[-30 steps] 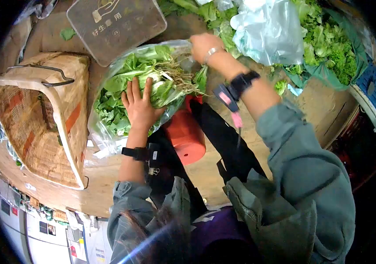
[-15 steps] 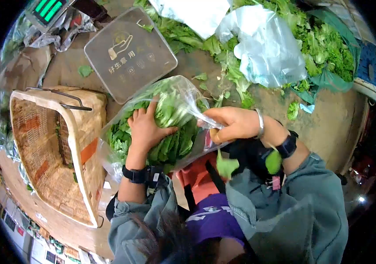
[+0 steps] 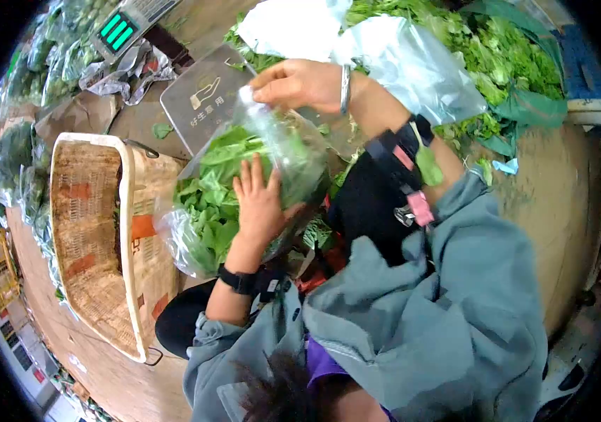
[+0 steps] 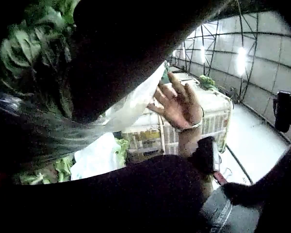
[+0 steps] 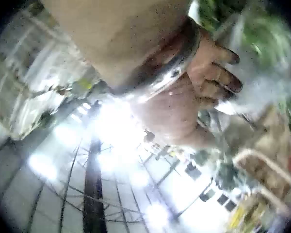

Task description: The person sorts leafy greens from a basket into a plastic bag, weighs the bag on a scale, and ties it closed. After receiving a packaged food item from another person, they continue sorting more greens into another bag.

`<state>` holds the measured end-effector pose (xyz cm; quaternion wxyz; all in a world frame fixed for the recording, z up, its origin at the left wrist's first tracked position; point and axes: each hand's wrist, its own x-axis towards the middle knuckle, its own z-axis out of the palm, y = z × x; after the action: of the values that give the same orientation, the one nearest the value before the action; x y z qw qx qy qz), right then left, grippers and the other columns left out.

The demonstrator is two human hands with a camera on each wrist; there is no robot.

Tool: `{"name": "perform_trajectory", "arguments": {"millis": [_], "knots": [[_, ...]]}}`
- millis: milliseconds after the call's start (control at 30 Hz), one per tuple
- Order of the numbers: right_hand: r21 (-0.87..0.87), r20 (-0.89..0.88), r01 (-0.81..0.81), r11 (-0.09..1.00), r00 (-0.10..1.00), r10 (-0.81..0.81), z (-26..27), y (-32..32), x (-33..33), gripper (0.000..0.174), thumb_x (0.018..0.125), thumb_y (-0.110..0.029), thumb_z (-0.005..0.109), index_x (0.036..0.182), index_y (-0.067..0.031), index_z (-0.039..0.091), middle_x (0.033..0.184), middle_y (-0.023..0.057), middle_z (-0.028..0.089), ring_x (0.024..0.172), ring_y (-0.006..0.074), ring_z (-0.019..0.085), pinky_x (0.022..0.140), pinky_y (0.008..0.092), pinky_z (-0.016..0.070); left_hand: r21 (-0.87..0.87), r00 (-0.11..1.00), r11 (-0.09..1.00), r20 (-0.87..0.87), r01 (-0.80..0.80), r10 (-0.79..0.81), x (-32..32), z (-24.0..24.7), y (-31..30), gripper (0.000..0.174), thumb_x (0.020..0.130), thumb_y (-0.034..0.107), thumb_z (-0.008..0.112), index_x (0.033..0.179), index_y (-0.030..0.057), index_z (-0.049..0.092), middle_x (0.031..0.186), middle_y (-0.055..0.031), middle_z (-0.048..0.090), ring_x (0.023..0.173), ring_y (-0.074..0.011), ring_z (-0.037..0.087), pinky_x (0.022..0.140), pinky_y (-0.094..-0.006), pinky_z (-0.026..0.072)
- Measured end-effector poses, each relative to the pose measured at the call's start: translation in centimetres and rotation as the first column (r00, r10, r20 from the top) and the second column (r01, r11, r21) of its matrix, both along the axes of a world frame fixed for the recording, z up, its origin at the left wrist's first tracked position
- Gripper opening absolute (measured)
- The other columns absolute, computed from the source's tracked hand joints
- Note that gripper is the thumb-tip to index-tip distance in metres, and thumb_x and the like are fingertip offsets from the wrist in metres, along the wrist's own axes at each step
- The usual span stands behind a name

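Note:
A clear plastic bag (image 3: pixel 288 151) full of leafy greens (image 3: pixel 205 235) lies in front of the person in the head view. The left hand (image 3: pixel 260 207) rests on the bagged greens with its fingers spread. At the bag's far side, the right hand (image 3: pixel 307 86) pinches the gathered top of the bag, raised above the greens. The left wrist view shows the bag's pale film stretching up to the right hand's fingers (image 4: pixel 186 92). Blurred, the right wrist view shows the same hand, with a metal bangle (image 5: pixel 157 82), beside the bag. A loose leaf (image 3: pixel 428 165) hangs at the right wrist strap.
A large woven basket (image 3: pixel 132 211) lies on its side left of the bag. Behind the bag stand a flat grey plate (image 3: pixel 195 105) and a lit green display (image 3: pixel 118 32). Pale plastic bags (image 3: pixel 406 60) and heaped lettuce (image 3: pixel 508 60) are at the back right.
The right hand first came toward the body with the bag's edge, then swung up and left across the bag. The left hand stays on the greens. Their roots, seen earlier, are now hidden.

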<state>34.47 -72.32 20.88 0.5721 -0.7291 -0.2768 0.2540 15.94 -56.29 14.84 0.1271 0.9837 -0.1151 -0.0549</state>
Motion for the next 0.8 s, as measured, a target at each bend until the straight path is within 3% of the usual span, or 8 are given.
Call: {"name": "perform_trajectory", "arguments": {"millis": [100, 200, 233, 333, 467, 633, 700, 800], "knots": [[-0.331, 0.295, 0.389, 0.86, 0.908, -0.298, -3.9, -7.9, 2.9, 0.03, 0.085, -0.026, 0.048, 0.11, -0.0097, 0.055, 0.064, 0.0024, 0.056, 0.055, 0.0106, 0.051, 0.051, 0.0276, 0.0421, -0.091, 0.999, 0.996, 0.042, -0.002, 0.006, -1.6, 0.1, 0.6, 0.054, 0.069, 0.021, 0.066, 0.117, 0.0089, 0.047, 0.131, -0.0183, 0.03, 0.122, -0.037, 0.025, 0.098, -0.0461, 0.0238], [-0.566, -0.172, -0.052, 0.823, 0.983, -0.056, -18.9, -12.5, 0.4, 0.025, 0.084, -0.025, 0.043, 0.088, -0.0053, 0.059, 0.065, 0.0082, 0.059, 0.056, 0.0183, 0.056, 0.055, 0.0338, 0.044, -0.111, 0.982, 0.991, 0.164, -0.073, 0.091, -2.0, 0.8, 1.9, 0.043, 0.07, 0.011, 0.062, 0.112, 0.0081, 0.051, 0.124, -0.0166, 0.039, 0.117, -0.0353, 0.032, 0.097, -0.0432, 0.0263], [-0.489, 0.472, -0.145, 0.86, 0.785, 0.401, -28.2, -14.1, -2.2, 0.018, 0.074, -0.014, 0.053, 0.087, -0.0023, 0.06, 0.074, 0.0113, 0.061, 0.065, 0.021, 0.056, 0.06, 0.0347, 0.0445, -0.1, 0.974, 0.988, 0.185, -0.116, 0.133, -2.3, 1.2, 2.8, 0.041, 0.07, 0.011, 0.061, 0.11, 0.0074, 0.052, 0.122, -0.0173, 0.041, 0.115, -0.0359, 0.034, 0.096, -0.044, 0.0264], [-0.488, -0.038, 0.052, 0.871, 0.996, -0.081, -37.2, -17.6, -14.3, 0.033, 0.066, -0.018, 0.06, 0.098, -0.01, 0.06, 0.09, 0.0135, 0.062, 0.083, 0.0274, 0.058, 0.074, 0.0397, 0.0451, -0.008, 0.911, 0.941, 0.247, -0.339, 0.33, -4.0, 1.8, 8.9, 0.044, 0.07, 0.016, 0.063, 0.11, 0.0033, 0.05, 0.121, -0.02, 0.041, 0.114, -0.0368, 0.035, 0.095, -0.0447, 0.028], [-0.686, -0.009, 0.144, 0.713, 0.979, -0.206, -37.7, -15.5, -15.1, 0.032, 0.069, -0.025, 0.058, 0.099, -0.0131, 0.06, 0.092, 0.0159, 0.06, 0.085, 0.0303, 0.057, 0.075, 0.0402, 0.045, 0.133, 0.698, 0.705, 0.35, -0.697, 0.624, -6.6, 2.5, 16.1, 0.088, 0.063, 0.035, 0.07, 0.126, -0.0075, 0.025, 0.121, -0.0305, 0.036, 0.113, -0.0408, 0.034, 0.096, -0.0445, 0.0266], [-0.803, 0.341, 0.478, 0.357, 0.858, -0.385, -23.0, -15.9, -6.0, 0.032, 0.077, -0.036, 0.051, 0.101, -0.0158, 0.058, 0.095, 0.0182, 0.059, 0.088, 0.034, 0.056, 0.076, 0.0417, 0.0444, 0.203, 0.702, 0.685, 0.02, -0.7, 0.712, -7.6, 0.9, 16.5, 0.097, 0.057, 0.056, 0.067, 0.127, 0.0002, 0.03, 0.122, -0.0235, 0.038, 0.115, -0.0378, 0.034, 0.095, -0.0472, 0.027], [-0.411, 0.537, 0.756, 0.51, 0.653, -0.534, -15.5, -19.6, -3.4, 0.04, 0.077, -0.042, 0.052, 0.103, -0.0118, 0.056, 0.093, 0.0196, 0.059, 0.086, 0.0352, 0.056, 0.074, 0.042, 0.0429, 0.088, 0.774, 0.77, 0.019, -0.632, 0.633, -7.7, 1.3, 15.6, 0.084, 0.057, 0.053, 0.067, 0.12, 0.0038, 0.042, 0.124, -0.0191, 0.038, 0.115, -0.0374, 0.032, 0.091, -0.0497, 0.0285], [0.005, 0.528, 0.689, 0.724, 0.613, -0.587, 1.8, -14.6, -5.5, 0.024, 0.085, -0.021, 0.05, 0.1, -0.0018, 0.054, 0.088, 0.0035, 0.057, 0.081, 0.0106, 0.051, 0.072, 0.0243, 0.0403, 0.261, 0.843, 0.804, 0.104, -0.535, 0.527, -7.9, 2.3, 12.0, 0.057, 0.064, 0.044, 0.065, 0.102, 0.0024, 0.055, 0.112, -0.0189, 0.049, 0.105, -0.0336, 0.044, 0.085, -0.0455, 0.0345]]}}
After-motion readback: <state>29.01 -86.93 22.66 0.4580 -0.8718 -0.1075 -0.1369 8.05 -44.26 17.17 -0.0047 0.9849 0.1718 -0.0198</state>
